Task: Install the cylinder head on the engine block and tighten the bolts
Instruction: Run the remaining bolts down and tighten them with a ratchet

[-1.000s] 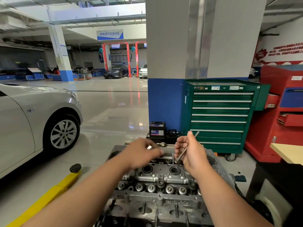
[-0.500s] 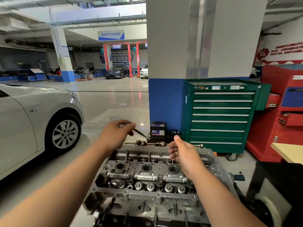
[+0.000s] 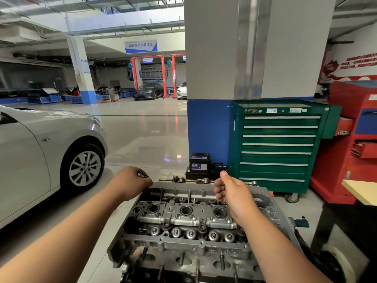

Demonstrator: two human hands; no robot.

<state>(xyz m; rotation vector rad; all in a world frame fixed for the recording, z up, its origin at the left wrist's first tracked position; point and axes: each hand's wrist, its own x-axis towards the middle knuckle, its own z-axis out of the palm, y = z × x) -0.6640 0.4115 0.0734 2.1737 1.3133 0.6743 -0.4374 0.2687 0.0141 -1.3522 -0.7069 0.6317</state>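
Whereas half a second earlier the left hand was raised clear of the casting, we now record it lowered to the far-left corner of the cylinder head. Its fingers are wrapped round a bolt, and only the bolt's bright top shows. Right hand remains over the far edge, fingers curled; contents: cannot tell. Cylinder head sits near centre, long axis left-right, plug wells facing up, green tool cabinet beyond.
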